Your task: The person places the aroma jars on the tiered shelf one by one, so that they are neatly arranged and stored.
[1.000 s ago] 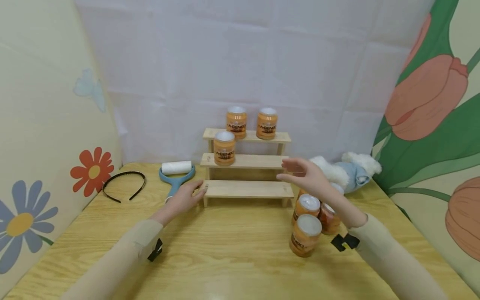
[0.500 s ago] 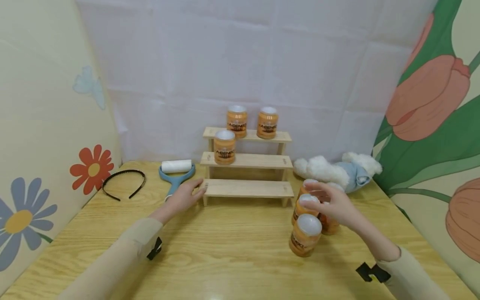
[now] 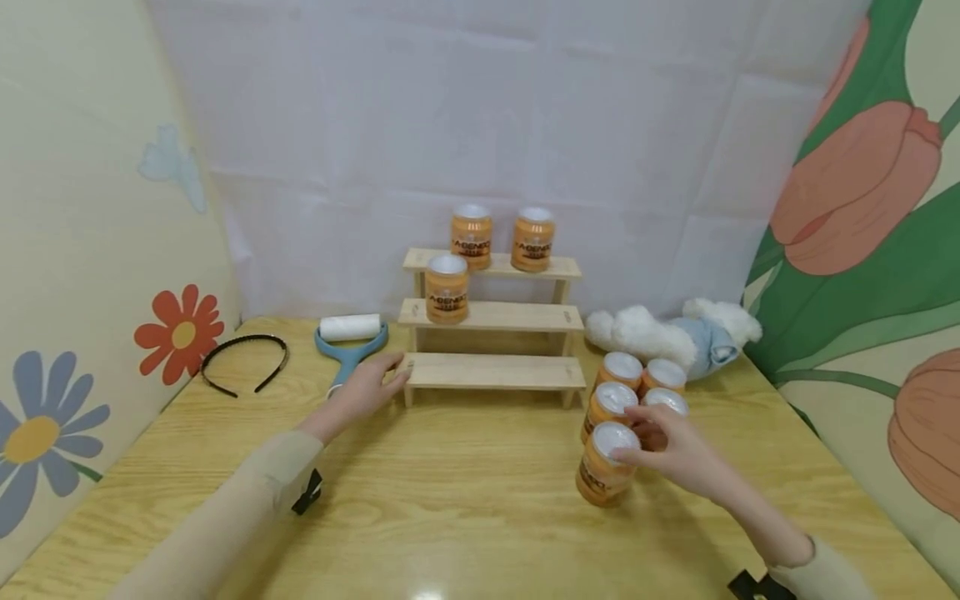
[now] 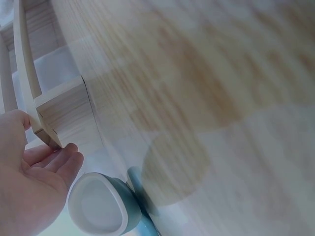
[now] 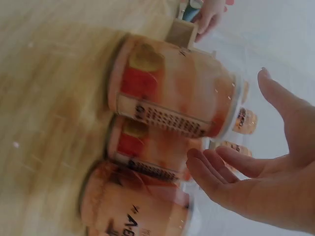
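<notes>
A three-step wooden stand [image 3: 495, 372] has two orange cans [image 3: 472, 240] on its top step and an orange can [image 3: 447, 293] at the left of its middle step. My left hand [image 3: 365, 388] pinches the left end of the bottom step, thumb above and fingers beneath, as the left wrist view shows. To the stand's right, several orange cans with silvery lids stand grouped on the table. Over the nearest can [image 3: 602, 468], my right hand [image 3: 678, 446] is spread with thumb and fingers apart; in the right wrist view the thumb stands clear of the can [image 5: 172, 88].
A blue-handled lint roller [image 3: 349, 337] lies left of the stand, close to my left hand. Farther left is a black headband [image 3: 245, 365]. A white plush toy [image 3: 675, 337] in blue lies behind the grouped cans. A white cloth [image 3: 480, 125] hangs at the back.
My right hand has moved from beside the stand, down and toward me, to the nearest can. My left hand stays at the bottom step.
</notes>
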Action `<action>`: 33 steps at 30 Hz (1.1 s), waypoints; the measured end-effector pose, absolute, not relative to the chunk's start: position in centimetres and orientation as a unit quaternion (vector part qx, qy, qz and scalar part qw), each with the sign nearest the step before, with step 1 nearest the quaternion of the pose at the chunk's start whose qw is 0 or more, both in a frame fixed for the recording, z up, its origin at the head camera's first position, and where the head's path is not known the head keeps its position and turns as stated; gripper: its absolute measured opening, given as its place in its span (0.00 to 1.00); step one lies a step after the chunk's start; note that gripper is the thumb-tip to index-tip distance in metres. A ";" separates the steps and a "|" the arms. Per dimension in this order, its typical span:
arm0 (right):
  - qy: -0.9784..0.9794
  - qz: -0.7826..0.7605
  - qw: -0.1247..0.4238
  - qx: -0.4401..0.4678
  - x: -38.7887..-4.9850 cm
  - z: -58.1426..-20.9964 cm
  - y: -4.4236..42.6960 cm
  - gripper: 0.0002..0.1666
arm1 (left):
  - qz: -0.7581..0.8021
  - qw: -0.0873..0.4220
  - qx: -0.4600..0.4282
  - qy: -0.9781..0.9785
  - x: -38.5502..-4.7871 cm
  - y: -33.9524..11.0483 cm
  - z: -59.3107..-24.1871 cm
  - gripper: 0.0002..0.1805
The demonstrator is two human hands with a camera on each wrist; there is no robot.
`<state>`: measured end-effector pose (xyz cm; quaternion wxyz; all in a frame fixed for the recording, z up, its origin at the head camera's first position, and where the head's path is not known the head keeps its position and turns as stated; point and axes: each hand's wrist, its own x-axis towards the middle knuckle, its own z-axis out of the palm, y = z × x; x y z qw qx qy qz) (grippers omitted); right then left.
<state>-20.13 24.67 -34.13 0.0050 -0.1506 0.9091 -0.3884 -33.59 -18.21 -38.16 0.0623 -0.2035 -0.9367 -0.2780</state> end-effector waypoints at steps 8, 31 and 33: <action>0.912 -0.381 -0.056 -0.141 -19.9 -35.9 23.5 0.36 | -0.276 0.050 -0.197 -0.940 -33.6 -18.2 -38.1 0.30; 0.886 -0.450 0.017 -0.111 -19.5 -36.8 24.5 0.41 | -0.273 0.056 -0.201 -0.939 -33.7 -18.2 -38.1 0.30; 0.887 -0.450 -0.002 -0.109 -19.5 -37.1 24.2 0.40 | -0.274 0.057 -0.203 -0.938 -33.6 -18.2 -38.0 0.30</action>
